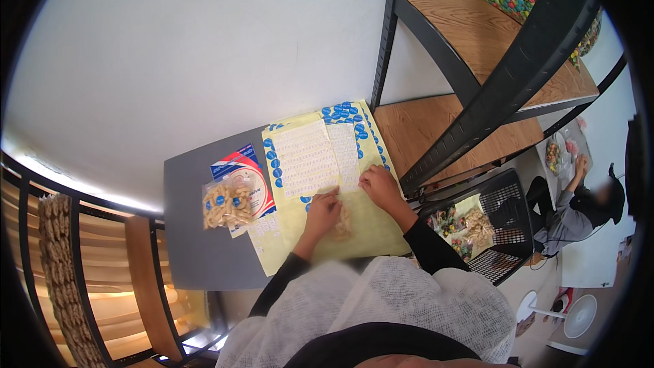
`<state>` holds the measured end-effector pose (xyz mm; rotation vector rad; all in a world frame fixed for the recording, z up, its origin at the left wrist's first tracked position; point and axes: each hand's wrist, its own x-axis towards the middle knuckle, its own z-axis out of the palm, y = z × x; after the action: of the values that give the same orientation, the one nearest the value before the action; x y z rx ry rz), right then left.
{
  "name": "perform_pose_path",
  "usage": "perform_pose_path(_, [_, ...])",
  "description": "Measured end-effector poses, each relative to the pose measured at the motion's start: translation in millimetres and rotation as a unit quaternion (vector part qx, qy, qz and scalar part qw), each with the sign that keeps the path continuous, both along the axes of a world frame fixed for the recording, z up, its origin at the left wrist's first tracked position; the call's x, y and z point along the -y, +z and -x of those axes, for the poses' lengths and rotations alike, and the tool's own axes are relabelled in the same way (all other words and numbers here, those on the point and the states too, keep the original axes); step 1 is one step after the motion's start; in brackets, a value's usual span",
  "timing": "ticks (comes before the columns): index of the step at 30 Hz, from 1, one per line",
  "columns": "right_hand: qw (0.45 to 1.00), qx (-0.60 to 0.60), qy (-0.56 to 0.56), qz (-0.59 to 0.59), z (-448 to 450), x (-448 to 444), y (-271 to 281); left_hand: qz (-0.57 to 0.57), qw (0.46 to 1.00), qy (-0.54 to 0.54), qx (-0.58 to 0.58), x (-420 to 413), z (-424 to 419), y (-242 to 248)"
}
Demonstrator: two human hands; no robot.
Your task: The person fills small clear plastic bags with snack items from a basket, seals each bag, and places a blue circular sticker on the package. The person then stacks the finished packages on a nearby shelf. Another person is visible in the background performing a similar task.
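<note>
My left hand (323,214) rests with bent fingers at the lower edge of a white sheet of small printed labels (304,158). Partly under that hand lies a clear bag of pale puffed snacks (344,225). Beside the lower right corner of a second, narrower label sheet (343,151), my right hand (380,187) has its fingertips close together. Anything small between the fingers of either hand is too fine to make out. Both label sheets lie on yellow backing sheets (368,225) that carry round blue stickers (276,164).
On the grey table (204,260), left, a bag of snacks with blue stickers (227,203) overlaps a red, white and blue packet (255,171). A metal-framed shelf (434,128) stands right. Below it, a black crate (506,235) holds bagged snacks. Another person (572,214) sits beyond.
</note>
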<state>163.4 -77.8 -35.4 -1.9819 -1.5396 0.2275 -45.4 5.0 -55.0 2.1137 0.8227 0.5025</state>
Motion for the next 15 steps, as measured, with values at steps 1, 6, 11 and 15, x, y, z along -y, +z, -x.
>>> perform_pose_path(1, [1.000,-0.006,-0.011,-0.002,5.9,3.8,-0.1,-0.004,1.000,0.000,-0.002,-0.2,-0.1,-0.5])
perform_pose_path(6, [0.997,-0.025,-0.068,0.016,16.5,5.2,-6.6,-0.015,1.000,-0.009,0.006,-1.6,1.2,-0.8])
perform_pose_path(11, [0.996,-0.007,-0.087,0.027,18.1,-0.6,-19.2,-0.026,1.000,-0.003,0.013,-0.6,-0.8,0.8])
perform_pose_path(15, [0.998,0.052,-0.041,0.010,17.4,-0.9,-25.0,-0.021,1.000,-0.004,0.018,-1.6,-0.1,1.1])
